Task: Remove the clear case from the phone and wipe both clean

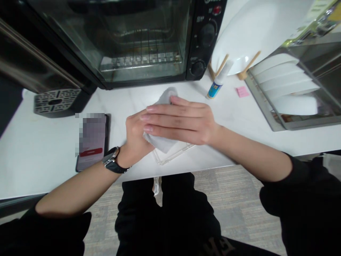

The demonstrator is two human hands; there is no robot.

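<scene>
Both my hands meet above the counter, in front of the oven. My right hand point(183, 121) lies across the top, its fingers long and pressed together over a thin light-grey cloth point(166, 145). Wearing a watch with a dark strap, my left hand point(135, 133) is curled beneath those fingers. Most of its fingers are hidden, and whatever it grips is covered by the cloth and the right hand. A small dark edge shows beside the right thumb. Under the hands lies a clear, flat plastic case point(161, 161), partly covered.
A black toaster oven point(149, 76) stands behind. On the left are a phone point(92, 145) and a slotted drip tray point(57, 101). To the right are a spray bottle point(215, 87), pink sticky notes point(242, 91), a large white plate point(247, 32) and a dish rack point(266, 106).
</scene>
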